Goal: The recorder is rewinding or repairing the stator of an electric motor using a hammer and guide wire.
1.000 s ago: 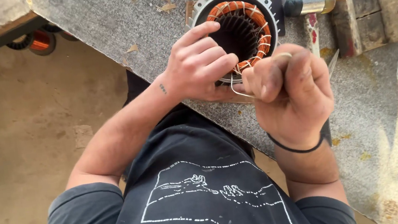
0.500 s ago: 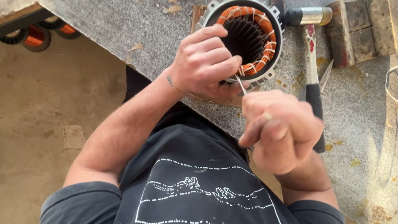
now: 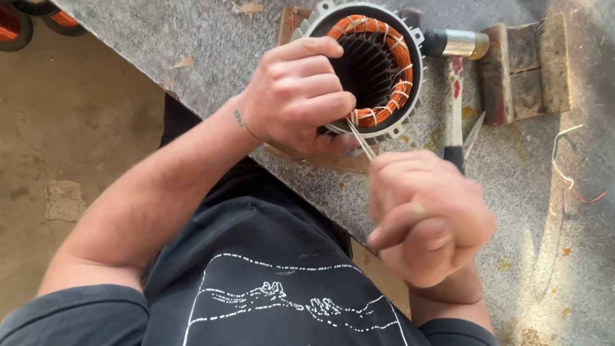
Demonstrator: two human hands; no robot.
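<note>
My left hand (image 3: 298, 96) held the round motor (image 3: 373, 67) on the table (image 3: 173, 33), fingers curled over its rim. My right hand (image 3: 426, 213) made a fist, pinching a thin string (image 3: 361, 143) from its orange wires.

packages: none in view
labels: none in view
signs: none in view
screens: none in view
</note>
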